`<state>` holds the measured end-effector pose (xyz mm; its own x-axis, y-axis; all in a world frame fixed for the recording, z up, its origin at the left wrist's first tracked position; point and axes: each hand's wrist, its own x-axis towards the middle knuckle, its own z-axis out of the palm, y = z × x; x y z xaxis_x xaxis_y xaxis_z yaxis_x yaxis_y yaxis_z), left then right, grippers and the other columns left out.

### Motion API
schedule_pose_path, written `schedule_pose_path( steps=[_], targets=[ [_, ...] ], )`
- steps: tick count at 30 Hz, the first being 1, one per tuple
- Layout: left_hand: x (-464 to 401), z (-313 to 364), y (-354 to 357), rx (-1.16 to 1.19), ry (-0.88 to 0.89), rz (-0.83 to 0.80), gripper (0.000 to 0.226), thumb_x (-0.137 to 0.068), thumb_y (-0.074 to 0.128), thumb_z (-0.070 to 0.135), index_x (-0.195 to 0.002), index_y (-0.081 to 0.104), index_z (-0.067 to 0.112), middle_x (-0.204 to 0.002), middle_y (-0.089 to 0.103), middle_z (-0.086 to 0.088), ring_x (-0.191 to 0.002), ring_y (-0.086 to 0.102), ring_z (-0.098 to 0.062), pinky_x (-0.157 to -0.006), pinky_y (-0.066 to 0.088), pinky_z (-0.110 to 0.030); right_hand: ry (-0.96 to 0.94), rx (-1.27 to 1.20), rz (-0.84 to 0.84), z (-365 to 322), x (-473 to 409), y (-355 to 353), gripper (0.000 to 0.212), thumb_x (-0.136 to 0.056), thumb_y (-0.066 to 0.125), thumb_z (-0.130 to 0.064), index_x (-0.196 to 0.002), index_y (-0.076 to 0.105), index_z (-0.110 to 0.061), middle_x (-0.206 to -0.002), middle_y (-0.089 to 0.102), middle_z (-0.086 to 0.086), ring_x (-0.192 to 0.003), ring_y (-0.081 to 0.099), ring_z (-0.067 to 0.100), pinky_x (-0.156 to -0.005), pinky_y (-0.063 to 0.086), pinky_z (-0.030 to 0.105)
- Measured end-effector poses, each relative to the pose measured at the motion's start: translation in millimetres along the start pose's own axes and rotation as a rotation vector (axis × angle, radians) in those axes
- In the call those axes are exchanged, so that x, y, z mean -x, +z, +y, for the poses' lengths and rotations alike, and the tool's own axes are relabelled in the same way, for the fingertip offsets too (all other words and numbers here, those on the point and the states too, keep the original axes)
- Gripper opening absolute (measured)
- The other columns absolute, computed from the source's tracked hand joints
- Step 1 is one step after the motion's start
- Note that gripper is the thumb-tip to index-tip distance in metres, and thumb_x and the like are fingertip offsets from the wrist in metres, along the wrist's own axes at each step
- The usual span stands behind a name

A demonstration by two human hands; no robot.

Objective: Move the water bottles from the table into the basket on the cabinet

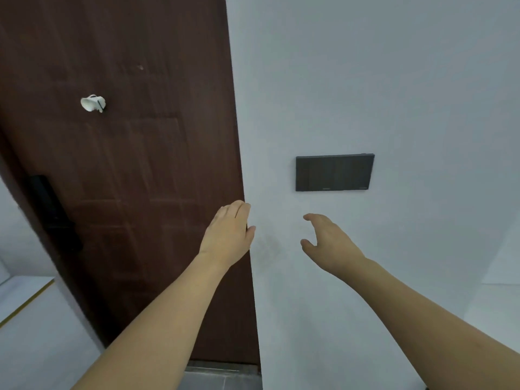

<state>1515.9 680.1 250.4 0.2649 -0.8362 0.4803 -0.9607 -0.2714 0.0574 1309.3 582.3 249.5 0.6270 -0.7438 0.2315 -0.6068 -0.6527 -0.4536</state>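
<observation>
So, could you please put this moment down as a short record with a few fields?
view: head camera facing a white wall and a brown door
left hand: raised before the door's edge, fingers relaxed, holding nothing
right hand: raised before the wall, fingers loosely curved, holding nothing
on wall: dark rectangular panel
on door: small white hook
bottles, table, basket: not in view

The door [126,178] looked like dark brown wood-grain veneer, smooth with a dull sheen and faint scuffs. The wall [365,80] was matt white paint, slightly smudged. The wall panel [334,172] appeared dark, smooth and semi-matt. A small white hook [92,103] on the door looked like glossy plastic.
</observation>
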Motion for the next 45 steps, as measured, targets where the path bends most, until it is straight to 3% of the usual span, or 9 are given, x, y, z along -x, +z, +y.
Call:
schedule_pose_path(
  steps=[10,21,30,41,45],
  targets=[
    [8,127,15,-0.016,-0.041,-0.005,0.053,-0.102,0.048,0.034,-0.148,0.039,0.009,-0.154,0.040,-0.007,-0.139,0.039,-0.025,-0.114,0.032,-0.034,0.012,0.013,-0.014,122,53,-66,0.058,-0.098,0.051,-0.026,-0.150,0.029,-0.016,-0.156,0.032,-0.002,-0.140,0.035,0.017,-0.109,0.030,0.027],
    [-7,258,67,0.100,0.045,-0.115,0.051,-0.102,0.049,0.031,-0.146,0.041,0.009,-0.155,0.038,-0.006,-0.138,0.039,-0.025,-0.111,0.035,-0.034,0.139,0.027,-0.025,242,100,-111,0.058,-0.097,0.051,-0.026,-0.150,0.030,-0.016,-0.155,0.033,-0.001,-0.139,0.036,0.017,-0.109,0.030,0.027],
    [-26,417,74,0.107,0.070,-0.067,0.051,-0.102,0.049,0.031,-0.147,0.040,0.009,-0.155,0.037,-0.006,-0.139,0.038,-0.024,-0.108,0.038,-0.034,0.147,0.003,0.018,372,153,-196,0.058,-0.097,0.051,-0.024,-0.150,0.030,-0.015,-0.156,0.033,0.000,-0.141,0.036,0.018,-0.111,0.030,0.030],
    [-31,601,121,0.177,0.161,-0.178,0.051,-0.102,0.048,0.031,-0.148,0.038,0.011,-0.155,0.036,-0.003,-0.138,0.038,-0.021,-0.105,0.043,-0.035,0.248,-0.045,-0.020,530,210,-273,0.058,-0.096,0.052,-0.024,-0.150,0.031,-0.016,-0.156,0.033,0.000,-0.140,0.036,0.019,-0.111,0.030,0.032],
    [-49,660,143,0.236,0.111,-0.169,0.050,-0.102,0.048,0.031,-0.148,0.038,0.010,-0.155,0.036,-0.003,-0.136,0.040,-0.022,-0.104,0.043,-0.034,0.282,-0.031,-0.019,589,229,-302,0.058,-0.096,0.052,-0.025,-0.149,0.032,-0.016,-0.156,0.033,-0.001,-0.141,0.035,0.018,-0.111,0.031,0.032]
  ],
)
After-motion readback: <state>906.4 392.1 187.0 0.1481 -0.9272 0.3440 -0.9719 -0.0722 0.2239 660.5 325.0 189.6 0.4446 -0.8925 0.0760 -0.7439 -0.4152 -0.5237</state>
